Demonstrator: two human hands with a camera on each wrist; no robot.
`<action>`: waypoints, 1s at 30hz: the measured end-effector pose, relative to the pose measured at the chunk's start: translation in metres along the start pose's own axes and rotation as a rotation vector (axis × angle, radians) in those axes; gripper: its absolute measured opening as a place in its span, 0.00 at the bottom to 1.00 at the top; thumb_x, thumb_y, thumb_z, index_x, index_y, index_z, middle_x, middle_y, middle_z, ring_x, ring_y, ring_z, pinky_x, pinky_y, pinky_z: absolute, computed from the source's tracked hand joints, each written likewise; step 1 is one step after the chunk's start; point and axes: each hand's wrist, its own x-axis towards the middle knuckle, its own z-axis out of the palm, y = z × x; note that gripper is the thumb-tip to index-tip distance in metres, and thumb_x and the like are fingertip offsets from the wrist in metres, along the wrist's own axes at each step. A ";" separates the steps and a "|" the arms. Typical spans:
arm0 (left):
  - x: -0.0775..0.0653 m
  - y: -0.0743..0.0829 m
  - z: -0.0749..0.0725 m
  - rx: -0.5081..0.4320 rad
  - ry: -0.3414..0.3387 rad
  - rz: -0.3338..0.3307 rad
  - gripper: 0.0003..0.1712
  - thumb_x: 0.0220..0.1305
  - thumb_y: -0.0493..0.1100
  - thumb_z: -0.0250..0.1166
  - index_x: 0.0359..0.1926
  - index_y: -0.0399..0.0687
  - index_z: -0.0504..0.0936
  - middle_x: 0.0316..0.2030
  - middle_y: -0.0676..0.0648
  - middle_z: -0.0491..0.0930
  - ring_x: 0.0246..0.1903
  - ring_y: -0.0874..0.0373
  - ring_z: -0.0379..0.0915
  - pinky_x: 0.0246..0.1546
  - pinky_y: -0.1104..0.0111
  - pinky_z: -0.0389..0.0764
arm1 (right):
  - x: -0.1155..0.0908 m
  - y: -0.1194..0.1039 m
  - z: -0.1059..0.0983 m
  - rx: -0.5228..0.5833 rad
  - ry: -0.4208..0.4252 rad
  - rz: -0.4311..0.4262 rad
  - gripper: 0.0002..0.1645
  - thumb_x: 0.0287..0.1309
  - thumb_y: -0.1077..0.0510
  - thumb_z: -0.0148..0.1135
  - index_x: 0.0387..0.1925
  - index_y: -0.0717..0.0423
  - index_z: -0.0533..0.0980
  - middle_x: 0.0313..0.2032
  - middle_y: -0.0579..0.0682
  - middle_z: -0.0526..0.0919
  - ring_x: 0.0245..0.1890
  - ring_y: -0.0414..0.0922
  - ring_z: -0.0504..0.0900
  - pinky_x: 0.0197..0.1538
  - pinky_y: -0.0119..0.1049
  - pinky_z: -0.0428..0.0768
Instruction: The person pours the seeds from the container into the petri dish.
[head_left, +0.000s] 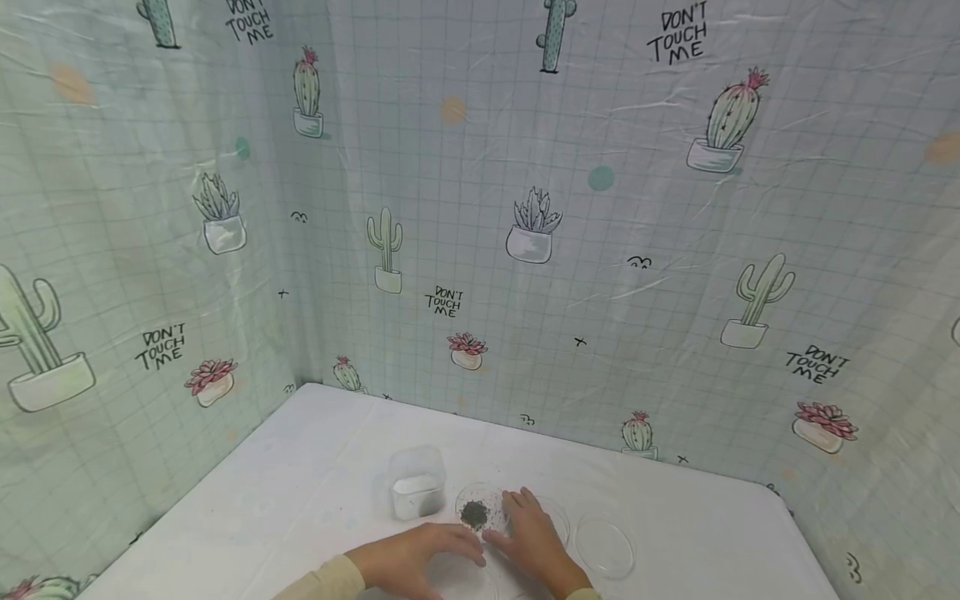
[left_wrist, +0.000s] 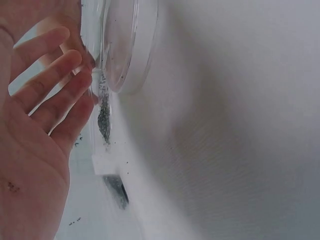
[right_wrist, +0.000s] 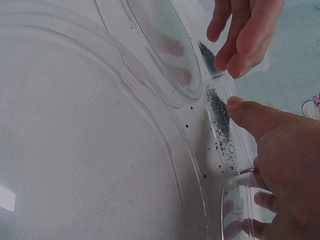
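Observation:
A clear petri dish (head_left: 491,497) with a small heap of dark granules (head_left: 474,515) lies on the white table. My right hand (head_left: 536,542) holds this dish at its right side, thumb at the near rim and fingers farther round. In the right wrist view, the thumb (right_wrist: 245,111) lies against the dish beside the granules (right_wrist: 218,112). My left hand (head_left: 408,557) hovers over another clear dish (head_left: 465,583) in front, its fingers (left_wrist: 50,85) loosely spread with nothing between them. Whether it touches either dish is hard to tell.
A translucent plastic tub (head_left: 417,467) with dark material at its bottom stands behind my left hand. To the right lie a clear round dish (head_left: 628,546) and another, partly covered by my right hand. Loose granules dot the table (head_left: 697,525). A cactus-print curtain (head_left: 480,167) surrounds it.

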 end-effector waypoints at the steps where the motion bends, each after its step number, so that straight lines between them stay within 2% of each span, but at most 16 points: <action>1: 0.000 0.000 0.000 -0.005 -0.010 -0.005 0.31 0.52 0.59 0.64 0.58 0.59 0.71 0.58 0.54 0.71 0.60 0.65 0.64 0.60 0.68 0.69 | 0.000 0.000 0.000 -0.001 -0.001 0.001 0.46 0.45 0.33 0.61 0.58 0.61 0.68 0.58 0.58 0.72 0.64 0.61 0.61 0.59 0.63 0.65; 7: 0.002 0.000 0.003 -0.028 -0.059 -0.007 0.29 0.55 0.59 0.62 0.58 0.59 0.71 0.59 0.55 0.69 0.60 0.64 0.64 0.62 0.66 0.69 | 0.000 -0.001 -0.001 -0.012 -0.001 0.004 0.47 0.44 0.33 0.62 0.57 0.61 0.68 0.58 0.59 0.72 0.64 0.61 0.62 0.60 0.62 0.65; 13: 0.003 0.000 0.005 -0.004 -0.086 -0.002 0.28 0.56 0.59 0.61 0.57 0.59 0.72 0.58 0.55 0.70 0.60 0.64 0.64 0.61 0.68 0.69 | 0.000 -0.001 0.000 -0.015 0.004 0.004 0.47 0.43 0.33 0.62 0.57 0.61 0.68 0.58 0.58 0.72 0.64 0.60 0.62 0.59 0.62 0.66; 21: 0.005 0.003 0.004 -0.046 -0.134 -0.056 0.29 0.56 0.61 0.60 0.58 0.60 0.72 0.59 0.55 0.69 0.61 0.62 0.63 0.60 0.66 0.70 | 0.000 -0.001 -0.001 -0.009 0.001 0.005 0.47 0.44 0.33 0.62 0.57 0.61 0.68 0.58 0.59 0.72 0.64 0.60 0.62 0.60 0.61 0.65; 26: 0.005 0.004 0.006 -0.041 -0.163 -0.095 0.30 0.54 0.62 0.61 0.58 0.64 0.71 0.60 0.57 0.68 0.62 0.62 0.62 0.59 0.66 0.71 | 0.000 -0.001 -0.001 -0.014 0.007 -0.002 0.46 0.43 0.33 0.62 0.57 0.61 0.69 0.57 0.59 0.72 0.63 0.60 0.62 0.60 0.60 0.66; 30: 0.006 0.004 0.007 -0.024 -0.180 -0.101 0.30 0.54 0.62 0.61 0.58 0.64 0.70 0.61 0.57 0.67 0.62 0.63 0.61 0.60 0.66 0.70 | 0.000 0.000 -0.001 -0.005 0.003 -0.006 0.46 0.44 0.34 0.62 0.57 0.62 0.68 0.58 0.59 0.72 0.64 0.61 0.62 0.60 0.61 0.65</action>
